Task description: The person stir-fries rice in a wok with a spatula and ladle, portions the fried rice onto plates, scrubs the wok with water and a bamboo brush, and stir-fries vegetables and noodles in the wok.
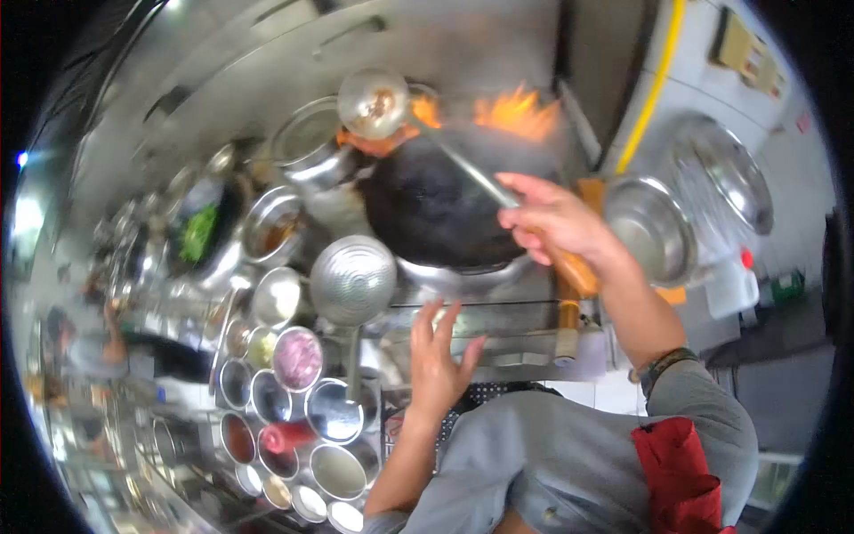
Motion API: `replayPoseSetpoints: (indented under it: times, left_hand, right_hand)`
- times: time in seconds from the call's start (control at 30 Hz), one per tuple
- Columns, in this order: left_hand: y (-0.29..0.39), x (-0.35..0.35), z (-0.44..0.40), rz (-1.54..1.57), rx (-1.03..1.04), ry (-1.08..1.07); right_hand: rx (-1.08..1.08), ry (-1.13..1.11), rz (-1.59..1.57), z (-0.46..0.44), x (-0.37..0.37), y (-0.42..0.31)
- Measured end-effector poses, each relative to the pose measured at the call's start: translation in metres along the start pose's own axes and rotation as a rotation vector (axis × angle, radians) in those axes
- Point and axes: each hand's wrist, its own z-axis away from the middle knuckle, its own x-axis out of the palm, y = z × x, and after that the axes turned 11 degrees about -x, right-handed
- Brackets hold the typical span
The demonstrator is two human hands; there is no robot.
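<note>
My right hand (556, 221) is closed around a ladle (471, 169) with a wooden handle end. Its round bowl (374, 104) hangs past the wok's far left edge and has some brownish stuff in it. Below the shaft sits a large dark wok (436, 200) on the stove, with orange flames (516, 113) rising along its far rim. My left hand (438, 360) is raised in front of the stove edge with its fingers spread and nothing in it. Nearest to it, on the left, lies a perforated metal strainer (353, 280), apart from the fingers.
Several seasoning pots stand at the lower left, one holding pinkish food (298, 359). A pot with brown contents (273, 224) and a pan with greens (199, 233) are farther left. On the right are a metal pot (648, 230) and a white jug (732, 289). Another person (96, 351) is at far left.
</note>
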Motion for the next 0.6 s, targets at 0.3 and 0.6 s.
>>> replayPoseSetpoints:
  times: [0.3, 0.6]
  left_hand:
    - [-0.065, -0.082, 0.119, 0.085, -0.448, 0.189]
    - [-0.086, -0.105, 0.149, 0.184, -0.535, 0.275]
  right_hand:
    - [-0.04, -0.395, 0.611, -0.183, 0.17, 0.107]
    - [0.092, -0.467, 0.937, -0.254, 0.235, 0.139]
